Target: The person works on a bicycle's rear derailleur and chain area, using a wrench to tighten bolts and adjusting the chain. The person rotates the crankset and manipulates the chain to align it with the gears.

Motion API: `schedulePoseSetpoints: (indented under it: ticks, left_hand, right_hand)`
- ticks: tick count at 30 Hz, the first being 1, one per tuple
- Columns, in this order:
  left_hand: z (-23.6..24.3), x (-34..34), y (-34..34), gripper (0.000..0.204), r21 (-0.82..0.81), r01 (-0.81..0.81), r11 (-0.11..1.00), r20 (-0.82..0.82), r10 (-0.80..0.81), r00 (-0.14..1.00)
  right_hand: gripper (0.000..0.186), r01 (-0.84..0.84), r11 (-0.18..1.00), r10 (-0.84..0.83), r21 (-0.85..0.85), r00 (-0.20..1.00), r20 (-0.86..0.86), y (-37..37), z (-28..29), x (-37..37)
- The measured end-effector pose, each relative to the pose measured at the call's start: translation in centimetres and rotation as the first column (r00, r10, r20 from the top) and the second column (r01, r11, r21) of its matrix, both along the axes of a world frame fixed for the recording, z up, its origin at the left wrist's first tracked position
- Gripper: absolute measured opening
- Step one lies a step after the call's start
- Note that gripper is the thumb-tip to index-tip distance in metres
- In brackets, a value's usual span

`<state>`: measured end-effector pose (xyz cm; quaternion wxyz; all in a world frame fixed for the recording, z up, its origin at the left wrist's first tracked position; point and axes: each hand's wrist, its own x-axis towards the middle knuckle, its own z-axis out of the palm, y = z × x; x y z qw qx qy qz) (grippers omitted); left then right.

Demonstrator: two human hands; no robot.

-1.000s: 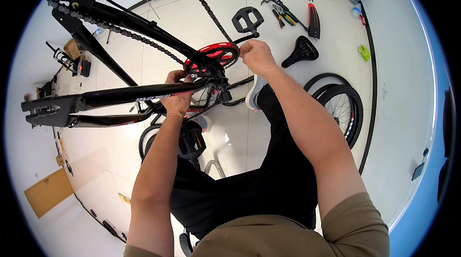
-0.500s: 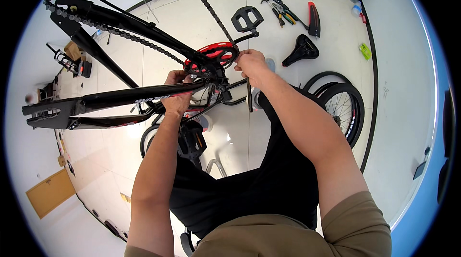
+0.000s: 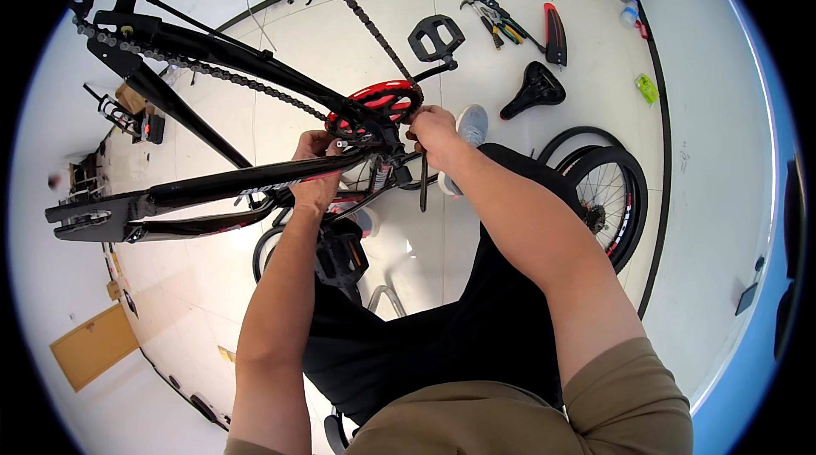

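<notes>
A black bicycle frame (image 3: 229, 179) stretches in from the left, with a red and black chainring (image 3: 387, 102) at its crank. Beside the chainring's right edge, my right hand (image 3: 435, 133) has its fingers bent together close to the chain. Straight down from this hand juts a dark slim rod (image 3: 423, 187), seemingly in its grip. My left hand (image 3: 316, 170) reaches behind the lower frame tube, fingers curled at the chainring's left side. A small silver end piece (image 3: 341, 145) shows by its fingertips; the tube hides what those fingers hold. The chain (image 3: 365, 17) runs up and left off the chainring.
A black pedal (image 3: 436, 38) sticks out beyond the chainring. On the floor lie a saddle (image 3: 534, 91), a red and black mudguard (image 3: 555, 34), pliers (image 3: 508, 30), and wheels (image 3: 605, 200) at the right. My shoe (image 3: 472, 125) is near my right hand.
My right hand has shifted left and slightly down along the chainring, and the dark rod has moved left with it. My left hand stays at about the same spot.
</notes>
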<state>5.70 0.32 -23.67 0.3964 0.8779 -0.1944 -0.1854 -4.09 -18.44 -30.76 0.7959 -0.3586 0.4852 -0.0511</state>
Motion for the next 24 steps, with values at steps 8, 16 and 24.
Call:
schedulePoseSetpoints:
  ticks: [8,16,24]
  left_hand:
    - [0.9,0.0,-0.3,0.024,-0.021,0.013,1.0,-0.05,-0.014,0.999]
    - [0.3,2.6,-0.2,0.023,0.003,0.006,1.0,-0.34,-0.005,0.941]
    - [1.9,2.2,-0.6,0.022,0.055,-0.033,0.998,-0.391,0.052,0.919]
  right_hand:
    - [0.026,0.077,0.992,-0.082,0.096,0.995,0.053,2.6,-2.6,1.4]
    - [0.012,0.006,0.975,-0.026,0.223,0.996,0.089,2.1,-5.4,2.1]
    - [0.018,-0.018,0.982,-0.011,0.19,0.989,0.149,2.7,-2.4,1.7]
